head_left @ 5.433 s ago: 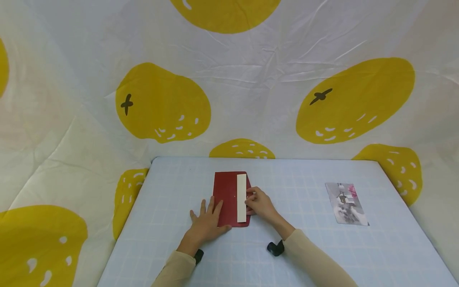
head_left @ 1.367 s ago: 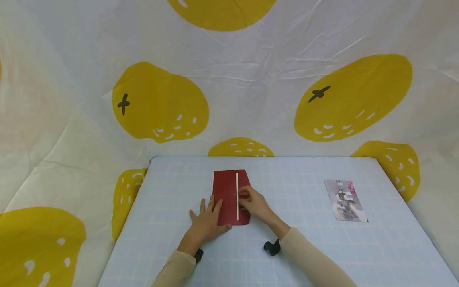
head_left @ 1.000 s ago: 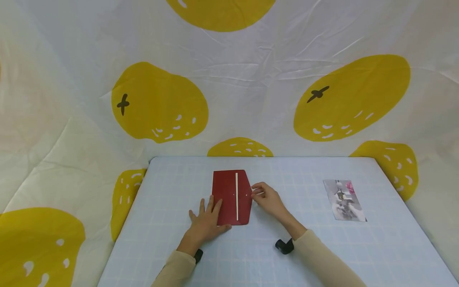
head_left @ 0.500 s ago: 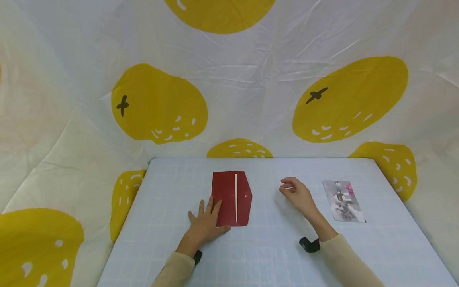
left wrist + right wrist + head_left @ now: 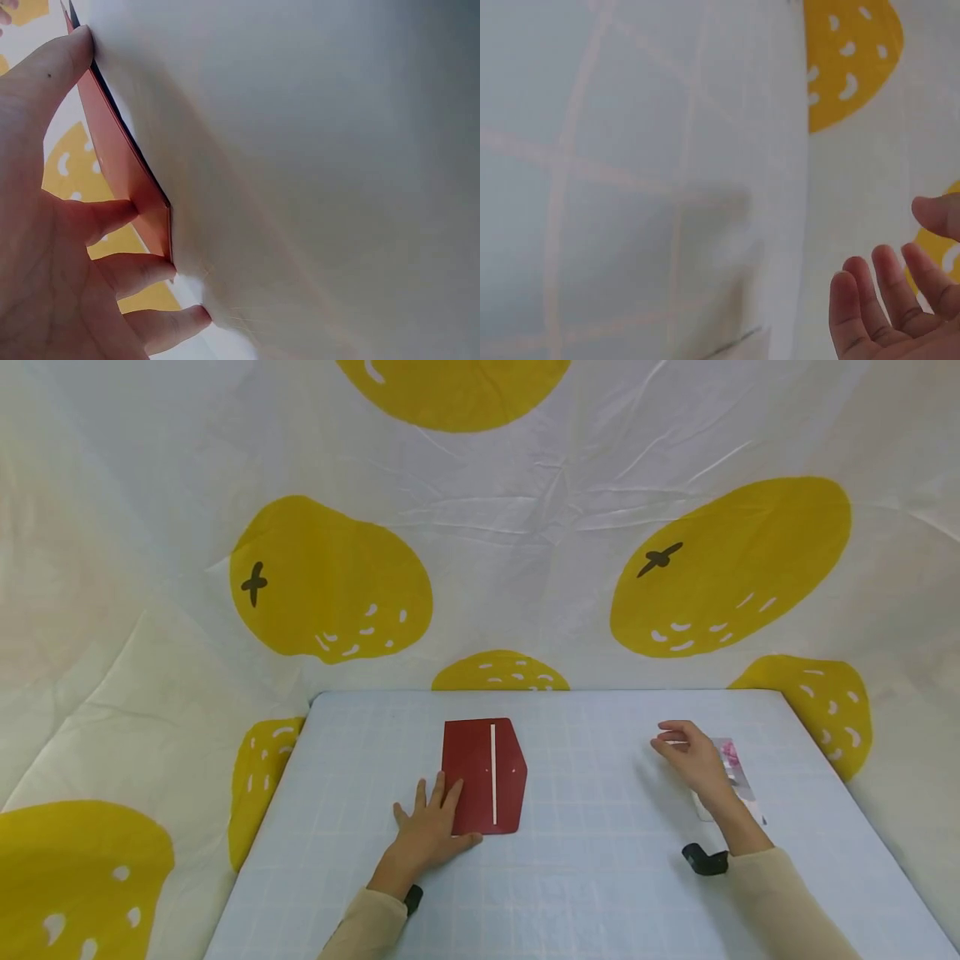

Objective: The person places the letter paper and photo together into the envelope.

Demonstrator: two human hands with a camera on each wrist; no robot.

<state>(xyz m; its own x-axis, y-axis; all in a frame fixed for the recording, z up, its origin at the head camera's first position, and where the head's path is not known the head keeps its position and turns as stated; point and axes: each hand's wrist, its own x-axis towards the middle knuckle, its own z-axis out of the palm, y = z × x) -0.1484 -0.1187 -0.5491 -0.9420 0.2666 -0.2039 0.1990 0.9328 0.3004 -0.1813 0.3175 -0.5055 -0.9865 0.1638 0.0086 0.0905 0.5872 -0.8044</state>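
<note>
Our left hand (image 5: 427, 833) splayed on the red folder (image 5: 472, 760); brushing low risked skidding the card (image 5: 742, 783) beneath our loose, empty right hand (image 5: 693, 758).

Two hands (image 5: 429, 835) (image 5: 697, 764), one red envelope (image 5: 472, 752), one card (image 5: 742, 785), two wrist cameras (image 5: 703, 860) (image 5: 414, 899)

Left hand (image 5: 426, 833) splayed; right hand (image 5: 696, 764) hovering, fingers (image 5: 891, 279) loosely bent.
</note>
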